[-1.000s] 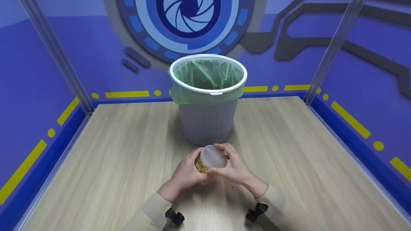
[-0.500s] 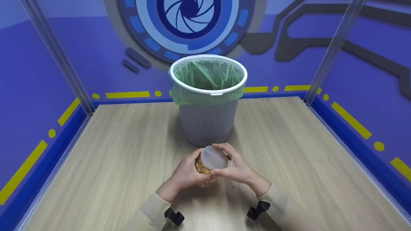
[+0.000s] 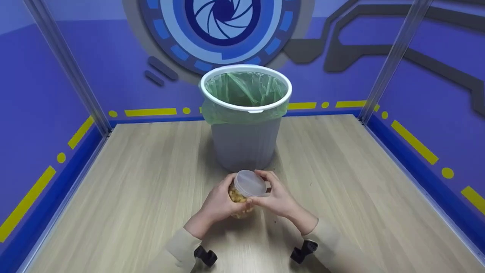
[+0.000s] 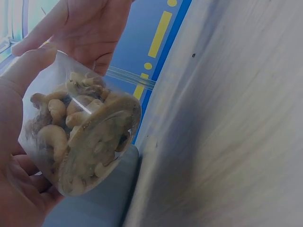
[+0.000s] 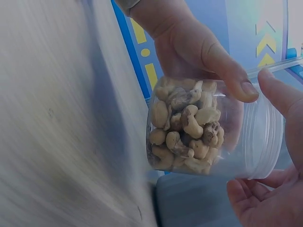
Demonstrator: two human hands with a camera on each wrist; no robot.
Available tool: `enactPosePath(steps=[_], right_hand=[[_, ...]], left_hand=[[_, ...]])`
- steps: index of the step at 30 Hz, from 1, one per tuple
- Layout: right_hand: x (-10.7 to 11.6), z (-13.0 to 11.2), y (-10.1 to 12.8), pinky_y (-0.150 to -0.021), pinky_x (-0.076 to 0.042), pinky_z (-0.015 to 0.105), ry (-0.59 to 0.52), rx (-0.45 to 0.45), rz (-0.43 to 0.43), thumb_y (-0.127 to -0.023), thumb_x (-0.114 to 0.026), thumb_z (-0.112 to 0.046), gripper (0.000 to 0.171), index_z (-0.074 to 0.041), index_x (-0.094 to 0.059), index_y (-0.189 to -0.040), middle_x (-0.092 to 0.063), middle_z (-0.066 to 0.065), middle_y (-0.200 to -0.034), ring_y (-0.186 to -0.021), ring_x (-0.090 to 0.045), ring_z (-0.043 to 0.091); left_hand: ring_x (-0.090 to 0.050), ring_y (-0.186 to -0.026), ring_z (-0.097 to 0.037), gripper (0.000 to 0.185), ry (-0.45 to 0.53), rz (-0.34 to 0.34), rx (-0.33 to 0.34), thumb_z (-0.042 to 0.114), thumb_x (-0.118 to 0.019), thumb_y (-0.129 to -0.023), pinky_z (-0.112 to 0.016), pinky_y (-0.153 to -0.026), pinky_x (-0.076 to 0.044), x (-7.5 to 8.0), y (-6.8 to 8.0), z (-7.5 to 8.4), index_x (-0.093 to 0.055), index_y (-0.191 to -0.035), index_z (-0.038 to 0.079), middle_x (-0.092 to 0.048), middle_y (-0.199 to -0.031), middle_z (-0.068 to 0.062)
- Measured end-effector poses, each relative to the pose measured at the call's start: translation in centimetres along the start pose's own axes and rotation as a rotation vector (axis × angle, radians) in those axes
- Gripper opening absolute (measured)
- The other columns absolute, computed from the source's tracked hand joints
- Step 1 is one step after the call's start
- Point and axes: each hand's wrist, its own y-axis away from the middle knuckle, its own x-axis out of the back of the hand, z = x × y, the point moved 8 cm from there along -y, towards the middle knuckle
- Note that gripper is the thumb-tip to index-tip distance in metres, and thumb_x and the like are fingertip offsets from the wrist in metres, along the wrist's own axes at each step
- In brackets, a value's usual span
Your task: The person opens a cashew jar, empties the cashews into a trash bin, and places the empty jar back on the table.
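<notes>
A clear plastic jar [image 5: 232, 137] of cashew nuts [image 5: 189, 127], some with dark patches, is held tilted just above the table. My left hand [image 3: 219, 199] grips the jar's body, thumb on the near side and fingers round the back. At the top, my right hand [image 3: 278, 197] holds the translucent screw lid [image 3: 250, 184] by its rim, between thumb and fingertips. The lid is on the jar mouth and faces up and to the right. From the left wrist view, the jar's round base [image 4: 102, 146] shows more cashews inside.
A grey trash bin [image 3: 244, 144] with a white rim and a green bag liner [image 3: 246, 117] stands right beyond the hands. Wood-grain table [image 3: 151, 170] surrounds it, bounded by blue printed walls [image 3: 435, 125] at the back and sides.
The jar and lid have shifted slightly left and the lid's face has turned a little more upward. Both hands keep their hold; the bin has not moved.
</notes>
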Motion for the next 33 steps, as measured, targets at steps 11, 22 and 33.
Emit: enactPosePath(steps=[11,22,33], right_hand=[[-0.03,-0.02,-0.04,-0.092,-0.053,0.033,-0.030,0.043,-0.010,-0.080,-0.089,-0.016,0.075,0.005,-0.051,-0.141,-0.054,0.020,-0.137,-0.127,-0.049,0.036],[-0.09,0.06,-0.01,-0.096,-0.053,0.044,-0.059,0.035,-0.055,-0.081,-0.089,-0.018,0.078,0.003,-0.049,-0.145,-0.051,0.021,-0.142,-0.129,-0.047,0.034],[-0.24,0.13,0.04,-0.098,-0.052,0.031,-0.086,0.011,-0.110,-0.084,-0.086,-0.018,0.086,0.005,-0.040,-0.152,-0.044,0.023,-0.148,-0.129,-0.048,0.034]], left_hand=[[-0.065,-0.110,-0.024,0.086,0.030,-0.021,-0.010,0.040,-0.092,-0.073,-0.047,-0.095,-0.053,0.00,-0.04,0.13,-0.053,-0.143,0.009,-0.067,-0.125,-0.010],[-0.064,-0.111,-0.024,0.086,0.062,-0.052,0.005,0.041,-0.091,-0.074,-0.047,-0.096,-0.052,-0.02,-0.10,-0.09,-0.053,-0.144,0.009,-0.067,-0.126,-0.010],[-0.065,-0.109,-0.024,0.085,0.052,-0.039,0.010,0.042,-0.091,-0.075,-0.046,-0.094,-0.052,-0.10,-0.08,-0.16,-0.053,-0.144,0.012,-0.068,-0.125,-0.008]])
